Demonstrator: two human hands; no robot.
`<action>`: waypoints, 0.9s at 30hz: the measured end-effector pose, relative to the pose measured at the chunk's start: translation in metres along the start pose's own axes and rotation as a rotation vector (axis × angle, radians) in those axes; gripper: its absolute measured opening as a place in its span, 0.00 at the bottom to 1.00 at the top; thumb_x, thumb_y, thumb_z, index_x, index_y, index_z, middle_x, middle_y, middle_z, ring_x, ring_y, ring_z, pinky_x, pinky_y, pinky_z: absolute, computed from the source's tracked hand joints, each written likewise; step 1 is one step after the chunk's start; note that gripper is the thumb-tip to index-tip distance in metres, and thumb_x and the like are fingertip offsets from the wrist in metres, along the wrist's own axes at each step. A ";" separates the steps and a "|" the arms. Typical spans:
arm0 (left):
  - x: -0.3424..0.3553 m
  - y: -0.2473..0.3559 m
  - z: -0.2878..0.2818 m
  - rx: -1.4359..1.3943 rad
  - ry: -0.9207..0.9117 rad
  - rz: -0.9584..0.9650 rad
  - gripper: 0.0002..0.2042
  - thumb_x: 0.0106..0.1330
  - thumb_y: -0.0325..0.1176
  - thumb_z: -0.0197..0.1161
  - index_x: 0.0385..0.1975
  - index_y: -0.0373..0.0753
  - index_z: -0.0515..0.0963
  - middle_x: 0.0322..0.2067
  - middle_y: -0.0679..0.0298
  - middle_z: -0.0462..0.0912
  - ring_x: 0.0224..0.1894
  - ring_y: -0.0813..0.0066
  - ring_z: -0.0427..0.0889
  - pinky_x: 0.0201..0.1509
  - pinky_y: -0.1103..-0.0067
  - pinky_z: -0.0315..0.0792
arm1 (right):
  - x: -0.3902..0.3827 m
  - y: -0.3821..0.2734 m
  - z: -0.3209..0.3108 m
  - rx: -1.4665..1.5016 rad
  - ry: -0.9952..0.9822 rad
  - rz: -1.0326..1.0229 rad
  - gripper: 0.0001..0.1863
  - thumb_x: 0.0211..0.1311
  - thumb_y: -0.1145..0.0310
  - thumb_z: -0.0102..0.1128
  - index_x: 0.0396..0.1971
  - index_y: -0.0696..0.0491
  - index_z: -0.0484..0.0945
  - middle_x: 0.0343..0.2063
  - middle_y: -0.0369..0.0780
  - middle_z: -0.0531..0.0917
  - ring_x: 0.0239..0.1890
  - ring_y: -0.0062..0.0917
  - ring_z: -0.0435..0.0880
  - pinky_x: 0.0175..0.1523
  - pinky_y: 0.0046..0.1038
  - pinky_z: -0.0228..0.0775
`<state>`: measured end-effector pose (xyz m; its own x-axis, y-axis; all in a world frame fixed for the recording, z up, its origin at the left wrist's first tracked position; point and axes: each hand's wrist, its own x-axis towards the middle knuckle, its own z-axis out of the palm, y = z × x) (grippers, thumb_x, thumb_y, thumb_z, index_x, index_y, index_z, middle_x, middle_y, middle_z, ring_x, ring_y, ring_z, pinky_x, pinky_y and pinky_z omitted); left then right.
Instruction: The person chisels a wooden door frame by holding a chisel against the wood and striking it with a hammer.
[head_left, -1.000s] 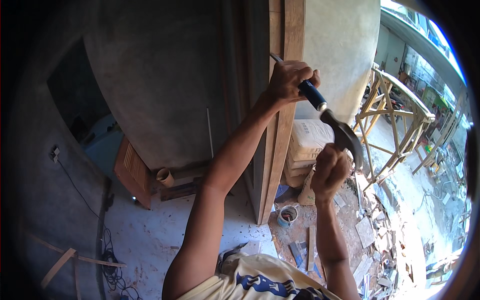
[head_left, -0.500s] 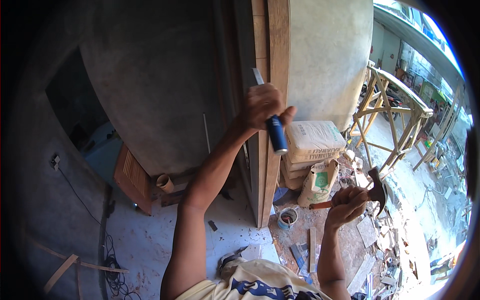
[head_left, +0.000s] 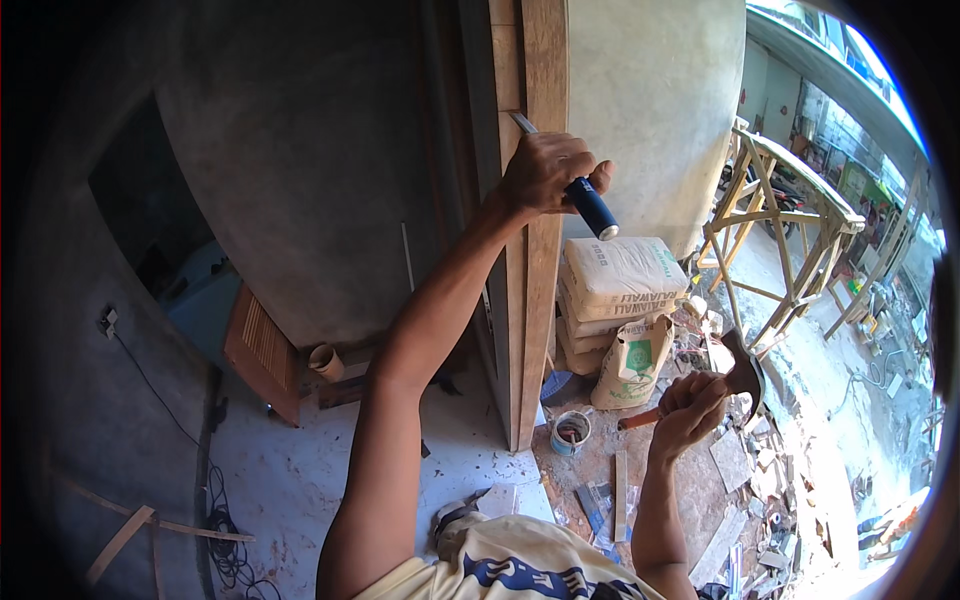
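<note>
The left hand (head_left: 550, 168), on an arm stretched up and forward, is wrapped around a blue-handled chisel (head_left: 592, 208), its blade slanting up to the wooden door frame (head_left: 540, 300). Lower, off to the right, the right hand (head_left: 690, 408) grips a claw hammer (head_left: 743, 375), well apart from the chisel.

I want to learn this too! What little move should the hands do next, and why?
Probably the right hand should bring the hammer up to tap the handle end of the blue-handled chisel. The left hand grips the chisel with its blade tip at the wooden frame, while the hammer is lower down, apart from it.
</note>
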<state>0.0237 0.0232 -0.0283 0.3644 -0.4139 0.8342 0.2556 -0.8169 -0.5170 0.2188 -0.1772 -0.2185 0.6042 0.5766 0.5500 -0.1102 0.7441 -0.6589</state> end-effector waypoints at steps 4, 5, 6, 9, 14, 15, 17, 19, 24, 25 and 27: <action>0.000 0.001 0.002 0.006 0.011 0.009 0.22 0.55 0.27 0.65 0.10 0.42 0.55 0.09 0.65 0.57 0.09 0.69 0.60 0.14 0.74 0.55 | 0.003 0.005 0.002 0.016 0.053 -0.016 0.20 0.74 0.52 0.39 0.24 0.50 0.61 0.11 0.28 0.56 0.09 0.09 0.49 0.12 0.16 0.37; 0.001 0.001 0.002 0.007 0.008 0.010 0.22 0.54 0.26 0.65 0.10 0.42 0.55 0.09 0.65 0.57 0.09 0.70 0.60 0.14 0.74 0.55 | 0.003 0.006 0.002 0.017 0.053 -0.016 0.20 0.74 0.52 0.39 0.24 0.50 0.61 0.11 0.28 0.56 0.09 0.09 0.49 0.12 0.16 0.37; 0.001 0.001 0.002 0.008 0.007 0.010 0.22 0.54 0.26 0.65 0.10 0.42 0.55 0.09 0.65 0.57 0.09 0.70 0.60 0.14 0.74 0.55 | 0.004 0.007 0.002 0.018 0.052 -0.011 0.20 0.74 0.53 0.39 0.24 0.50 0.61 0.11 0.28 0.56 0.09 0.08 0.49 0.12 0.16 0.37; 0.002 -0.001 0.002 -0.009 0.018 0.026 0.21 0.54 0.26 0.65 0.11 0.42 0.55 0.09 0.65 0.57 0.09 0.70 0.60 0.14 0.74 0.54 | 0.004 0.010 0.003 0.024 0.041 -0.003 0.20 0.74 0.53 0.40 0.24 0.50 0.61 0.10 0.28 0.56 0.09 0.08 0.49 0.12 0.16 0.37; -0.002 -0.001 0.002 0.006 0.031 0.031 0.21 0.53 0.24 0.65 0.11 0.42 0.55 0.09 0.65 0.56 0.09 0.70 0.59 0.13 0.75 0.54 | 0.002 0.013 0.005 0.022 0.043 0.021 0.20 0.74 0.53 0.39 0.23 0.49 0.60 0.10 0.28 0.56 0.09 0.08 0.49 0.12 0.16 0.37; -0.003 -0.001 0.002 0.007 0.031 0.032 0.21 0.53 0.24 0.65 0.11 0.42 0.55 0.09 0.65 0.56 0.09 0.70 0.59 0.13 0.75 0.54 | 0.002 0.014 0.004 0.020 0.035 0.019 0.20 0.74 0.53 0.39 0.23 0.49 0.60 0.10 0.28 0.55 0.09 0.08 0.49 0.12 0.16 0.37; -0.006 0.001 0.003 0.029 0.044 0.048 0.21 0.53 0.24 0.64 0.12 0.42 0.55 0.09 0.65 0.56 0.09 0.71 0.59 0.13 0.75 0.54 | 0.002 0.016 0.004 0.017 0.027 0.019 0.21 0.74 0.52 0.39 0.23 0.49 0.60 0.10 0.28 0.55 0.09 0.08 0.49 0.12 0.16 0.37; -0.007 -0.001 0.003 0.034 0.052 0.054 0.21 0.52 0.23 0.64 0.12 0.42 0.55 0.09 0.66 0.56 0.09 0.71 0.59 0.13 0.75 0.54 | 0.002 0.016 0.005 0.022 0.000 0.018 0.21 0.74 0.52 0.39 0.23 0.49 0.59 0.10 0.28 0.56 0.09 0.09 0.49 0.12 0.16 0.36; -0.011 -0.004 0.006 0.032 0.098 0.056 0.20 0.52 0.24 0.64 0.12 0.43 0.55 0.09 0.66 0.57 0.10 0.71 0.60 0.14 0.76 0.55 | 0.002 0.020 0.004 0.021 -0.020 0.015 0.21 0.74 0.53 0.38 0.22 0.49 0.59 0.10 0.28 0.56 0.09 0.09 0.49 0.12 0.16 0.37; -0.014 -0.004 0.007 0.040 0.097 0.068 0.20 0.53 0.24 0.64 0.12 0.43 0.55 0.09 0.66 0.58 0.10 0.71 0.60 0.14 0.76 0.56 | 0.002 0.020 0.004 0.025 -0.023 0.026 0.21 0.74 0.53 0.38 0.22 0.49 0.59 0.10 0.28 0.56 0.09 0.09 0.49 0.12 0.16 0.37; -0.018 -0.003 0.008 0.046 0.097 0.079 0.20 0.53 0.24 0.64 0.12 0.43 0.56 0.09 0.66 0.58 0.10 0.71 0.61 0.14 0.76 0.56 | 0.000 0.018 0.005 0.008 -0.001 0.036 0.21 0.74 0.52 0.38 0.23 0.49 0.59 0.10 0.28 0.56 0.09 0.09 0.49 0.12 0.16 0.37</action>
<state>0.0230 0.0365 -0.0434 0.2976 -0.5152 0.8038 0.2708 -0.7618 -0.5885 0.2123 -0.1622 -0.2280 0.5991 0.6036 0.5261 -0.1388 0.7253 -0.6743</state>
